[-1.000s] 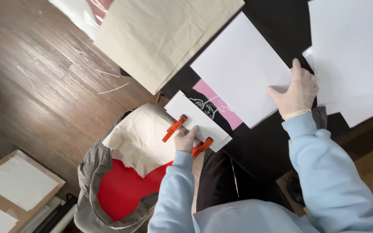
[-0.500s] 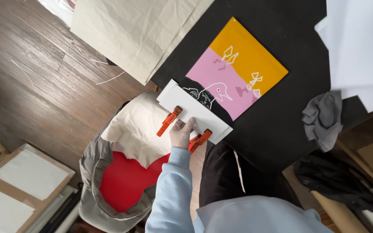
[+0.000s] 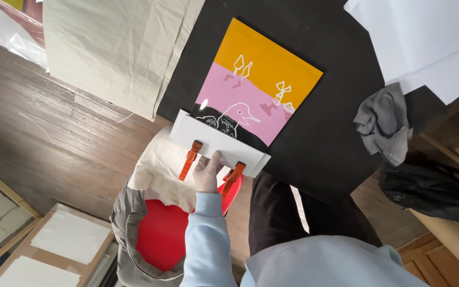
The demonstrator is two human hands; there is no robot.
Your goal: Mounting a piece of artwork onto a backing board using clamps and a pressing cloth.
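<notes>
- Nearest, at 6 o'clock, a light blue sleeve runs up to the left hand (image 3: 206,172), gloved in white; its fingers lie flat on the near edge of a white strip (image 3: 219,142), pressing it rather than gripping anything.
- Two orange clamps (image 3: 189,160) bite that strip, one at 9 o'clock of the hand, the other just at its 3 o'clock.
- Under the hand, toward 7 o'clock, a red seat (image 3: 160,236) carries a cream cloth (image 3: 160,170) and a grey garment (draped round its rim).
- The right hand is out of view, so I cannot tell its state.
- Beyond the strip, at 12 o'clock, lies the print (image 3: 261,85): orange, pink and black bands with white line drawings; the strip covers its near edge.
- It rests on a black table top (image 3: 325,143).
- At 3 o'clock sits a crumpled grey rag (image 3: 384,123); white paper sheets (image 3: 421,37) lie at 1 o'clock.
- Far at 11 o'clock, beige canvas (image 3: 118,48) overhangs the table's edge above the wooden floor (image 3: 43,143).
</notes>
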